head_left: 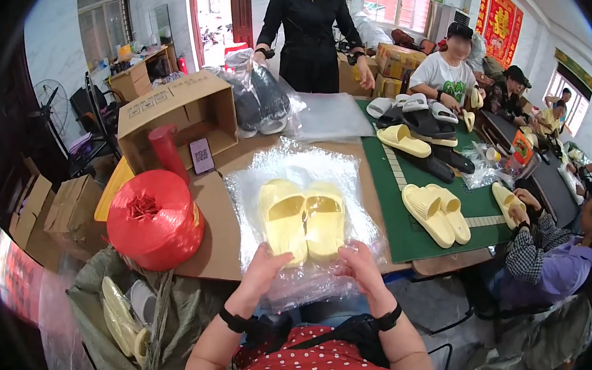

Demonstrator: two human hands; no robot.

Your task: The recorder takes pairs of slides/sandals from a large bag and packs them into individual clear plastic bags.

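A pair of pale yellow slide slippers (281, 220) lies side by side in a clear plastic bag (365, 211), heels toward me. The bag rests on a stack of clear bags on the table. At the near left heel, my left hand (263, 271) is closed, its thumb on top and its other fingers mostly hidden. My right hand (364, 268) grips the near right side of the bagged pair, thumb against the edge. Both wrists wear black bands.
A big red twine roll (158, 219) stands left, before an open cardboard box (177, 109). Bagged dark slippers (258, 95) lie behind, near a standing person. On the green table (405, 214) lie loose slippers (436, 213). Several people work at right. A sack (101, 323) holds more slippers.
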